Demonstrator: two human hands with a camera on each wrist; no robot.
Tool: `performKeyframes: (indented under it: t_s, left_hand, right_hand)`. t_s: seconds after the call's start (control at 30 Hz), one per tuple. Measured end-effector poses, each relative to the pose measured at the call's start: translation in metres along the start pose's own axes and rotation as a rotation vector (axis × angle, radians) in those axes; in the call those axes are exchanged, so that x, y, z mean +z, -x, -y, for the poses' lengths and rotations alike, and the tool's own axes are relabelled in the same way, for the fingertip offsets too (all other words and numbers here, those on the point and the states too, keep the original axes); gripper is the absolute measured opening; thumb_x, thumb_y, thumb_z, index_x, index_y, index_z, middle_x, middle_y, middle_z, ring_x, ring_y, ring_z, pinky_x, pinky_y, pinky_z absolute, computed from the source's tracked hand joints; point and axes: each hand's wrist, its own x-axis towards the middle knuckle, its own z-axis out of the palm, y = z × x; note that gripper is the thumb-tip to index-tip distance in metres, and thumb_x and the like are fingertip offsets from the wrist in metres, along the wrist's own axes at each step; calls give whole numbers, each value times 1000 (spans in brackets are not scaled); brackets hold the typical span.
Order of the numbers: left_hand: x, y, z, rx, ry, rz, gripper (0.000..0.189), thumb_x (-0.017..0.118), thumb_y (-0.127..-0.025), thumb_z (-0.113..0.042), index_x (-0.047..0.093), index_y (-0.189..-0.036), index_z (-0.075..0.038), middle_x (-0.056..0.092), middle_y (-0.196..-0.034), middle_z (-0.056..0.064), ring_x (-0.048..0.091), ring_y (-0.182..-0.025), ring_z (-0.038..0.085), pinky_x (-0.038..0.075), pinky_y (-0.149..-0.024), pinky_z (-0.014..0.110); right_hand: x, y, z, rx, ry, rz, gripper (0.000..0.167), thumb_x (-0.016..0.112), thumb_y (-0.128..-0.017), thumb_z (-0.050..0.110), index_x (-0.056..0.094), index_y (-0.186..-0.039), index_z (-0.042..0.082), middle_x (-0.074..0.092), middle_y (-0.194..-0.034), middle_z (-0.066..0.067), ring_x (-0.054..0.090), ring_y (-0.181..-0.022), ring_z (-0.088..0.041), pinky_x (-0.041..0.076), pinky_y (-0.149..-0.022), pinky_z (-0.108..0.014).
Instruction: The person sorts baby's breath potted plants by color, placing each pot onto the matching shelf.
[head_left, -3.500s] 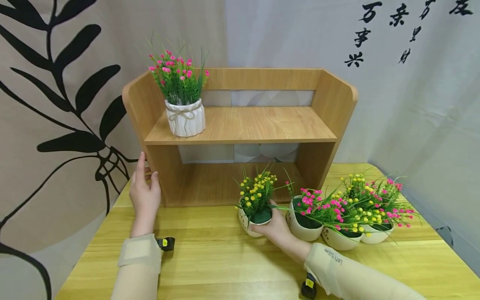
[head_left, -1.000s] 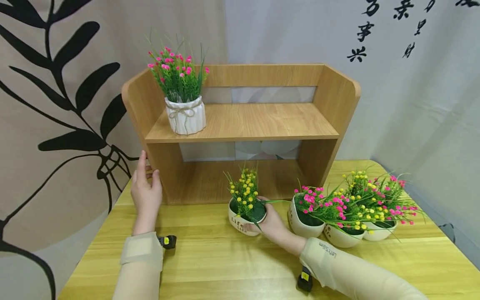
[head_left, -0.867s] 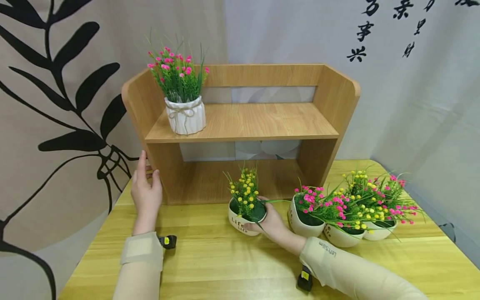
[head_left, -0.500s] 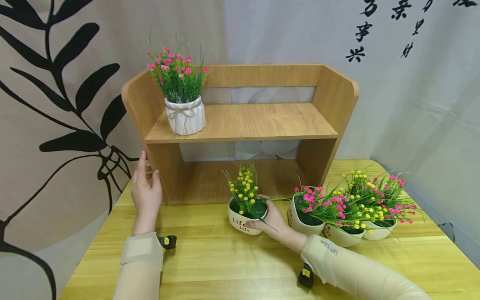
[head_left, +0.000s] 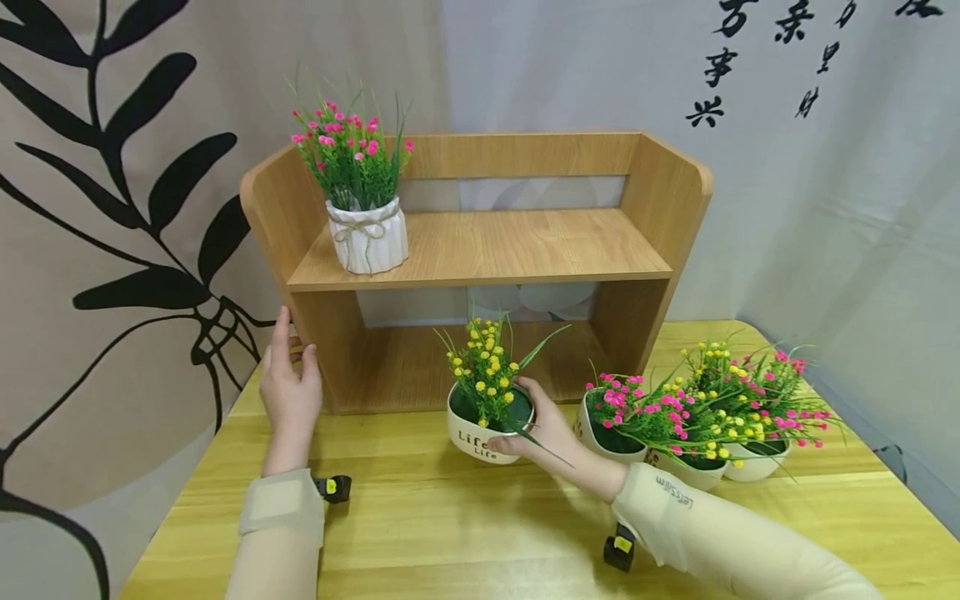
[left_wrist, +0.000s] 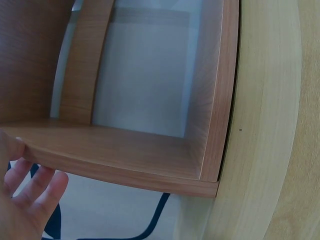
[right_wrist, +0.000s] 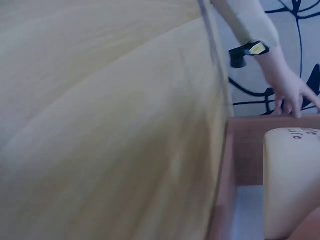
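Observation:
My right hand (head_left: 543, 429) grips a white flower pot (head_left: 474, 440) by its right side, thumb in front. The pot has dark "Life" lettering and small yellow flowers (head_left: 487, 367) among green grass; it is nearly upright before the lower shelf. Whether its base touches the table is unclear. In the right wrist view the same pot (right_wrist: 290, 180) stands out against the shelf. My left hand (head_left: 291, 396) rests against the left side panel of the wooden shelf (head_left: 322, 342). In the left wrist view its thumb is at the panel's front edge, its fingers (left_wrist: 50, 192) along the outside.
A ribbed white pot (head_left: 369, 242) with pink flowers and a twine bow stands at the upper shelf's left. Several white pots, including one nearby pot (head_left: 611, 442), cluster on the table (head_left: 420, 533) at right, their flowers overlapping. A curtain hangs behind.
The right hand has brought the yellow-flowered pot leftward from beside the cluster and turned its lettering forward. Lately the pot has risen slightly. The left hand stays at the shelf panel.

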Motion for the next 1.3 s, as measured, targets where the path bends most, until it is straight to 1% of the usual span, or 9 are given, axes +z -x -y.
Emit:
performKeyframes:
  t_s: [0.17,0.4,0.5,0.63,0.93,1.0,1.13,1.2,1.3]
  left_hand:
    - [0,0,1,6,-1,-1,71,56,-96,0,29,-152,-34,49,-134,18,56,-106,38,49,-80,55]
    - [-1,-1,1,11,-1,-5,71,56,-95,0,29,-152,-33,51,-132,20,56,-104,39,49,-79,55]
    - [-1,0,1,9,-5,-7,70,56,-96,0,29,-152,-32,52,-128,21,57,-103,40,49,-78,54]
    - [-1,0,1,3,-8,-5,70,56,-96,0,29,-152,-33,53,-124,24,57,-102,40,49,-78,53]
    - [0,-1,1,12,1,-7,70,56,-96,-1,30,-152,-32,53,-121,25,57,-102,40,49,-78,52]
    - [0,-1,1,16,5,-10,70,56,-96,-1,30,-152,-33,53,-121,25,57,-102,40,49,-79,52]
    - [-1,0,2,14,12,-14,68,56,-96,-1,31,-152,-32,53,-122,25,57,-102,41,49,-79,53]
    - [-1,0,2,10,15,-13,68,55,-96,-1,31,-152,-32,53,-122,26,57,-102,41,49,-79,54]
    - [-1,1,1,8,13,-8,68,55,-96,-1,31,-152,-31,53,-124,25,57,-102,41,49,-79,56]
  right_hand:
    - [-10,3,26,-46,-4,65,89,87,-66,15,39,-140,4,55,-130,-13,56,-113,-28,45,-95,-44]
    - [-21,8,54,-106,102,101,88,87,-68,19,39,-141,9,56,-128,-9,57,-112,-24,46,-92,-44]
    - [-24,7,63,-134,108,115,85,86,-68,17,40,-139,8,57,-127,-10,57,-111,-25,47,-91,-44]
    - [-29,4,75,-141,90,134,81,85,-70,16,41,-137,10,58,-126,-8,58,-110,-24,47,-90,-43]
    - [-45,-4,102,-94,80,144,85,88,-66,15,42,-138,17,57,-127,-3,57,-112,-21,48,-91,-43]
    - [-50,-5,113,-67,130,132,89,88,-65,18,40,-141,19,53,-133,-3,54,-117,-22,47,-92,-45]
    - [-62,-10,135,6,252,92,102,86,-67,27,29,-150,17,36,-150,-9,38,-134,-29,41,-100,-53]
    - [-69,-13,144,25,293,63,103,86,-66,30,29,-151,18,32,-153,-9,32,-137,-30,38,-101,-56]
    - [-79,-17,154,-13,263,45,95,87,-66,27,36,-146,20,43,-144,-6,42,-129,-27,42,-97,-53]
